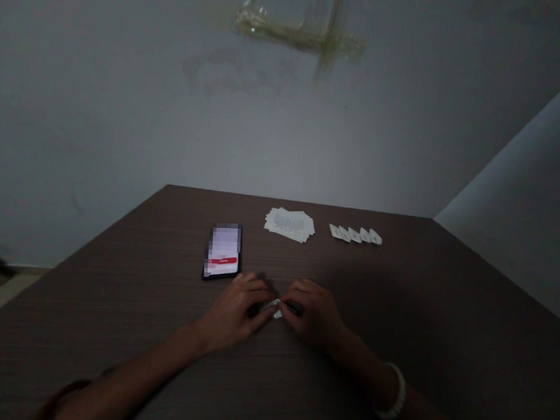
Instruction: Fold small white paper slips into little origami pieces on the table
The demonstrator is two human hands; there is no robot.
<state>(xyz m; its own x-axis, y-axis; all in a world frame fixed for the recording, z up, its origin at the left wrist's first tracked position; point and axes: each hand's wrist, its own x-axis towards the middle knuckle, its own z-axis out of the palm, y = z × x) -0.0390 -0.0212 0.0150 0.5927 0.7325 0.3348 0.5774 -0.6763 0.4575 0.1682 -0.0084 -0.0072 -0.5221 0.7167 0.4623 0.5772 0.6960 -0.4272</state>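
Observation:
A small folded piece of white paper (277, 309) lies between my hands, low over the brown tabletop. My left hand (238, 310) pinches its left side between thumb and fingers. On the other side, my right hand (313, 313) grips the paper the same way, its fingertips close to those of the left. Much of the paper is covered by my fingers, so its full shape is hidden. A pale beaded bracelet (395, 393) circles my right wrist.
A phone (222, 251) with a lit screen lies beyond my left hand. Farther back sits a loose stack of printed paper sheets (289, 224). To its right, several small folded papers (355, 234) overlap in a row. The table (119, 277) meets a grey wall (127, 104).

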